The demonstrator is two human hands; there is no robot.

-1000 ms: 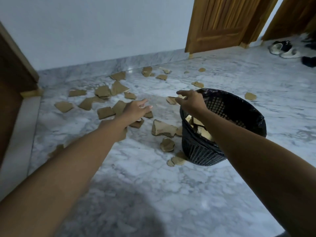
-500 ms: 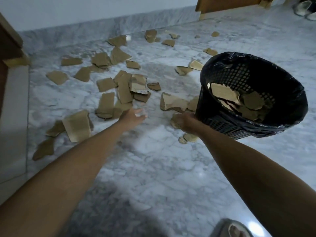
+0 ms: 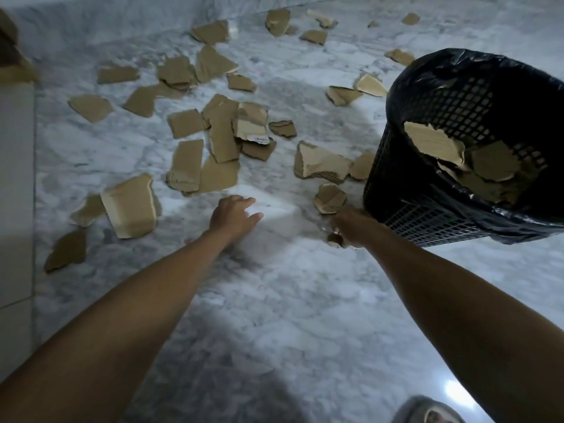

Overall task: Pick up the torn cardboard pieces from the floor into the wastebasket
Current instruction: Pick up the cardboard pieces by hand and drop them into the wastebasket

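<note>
marble floor [image 3: 274, 300] is strewn with torn cardboard pieces [image 3: 219, 138] left of the wastebasket [image 3: 396, 184]. small scraps [image 3: 335, 239] are covered by the right hand [image 3: 351, 227], its fingers hidden, grip untold; the left hand [image 3: 232, 213] is held loosely spread and empty. scraps are best gathered together before being lifted.

— what has been altered since a second ago?
— the left hand [image 3: 233, 215] has been lowered near the floor; the right hand [image 3: 351, 225] has been brought from the wastebasket [image 3: 427, 87] rim down onto small cardboard scraps [image 3: 335, 239].
</note>
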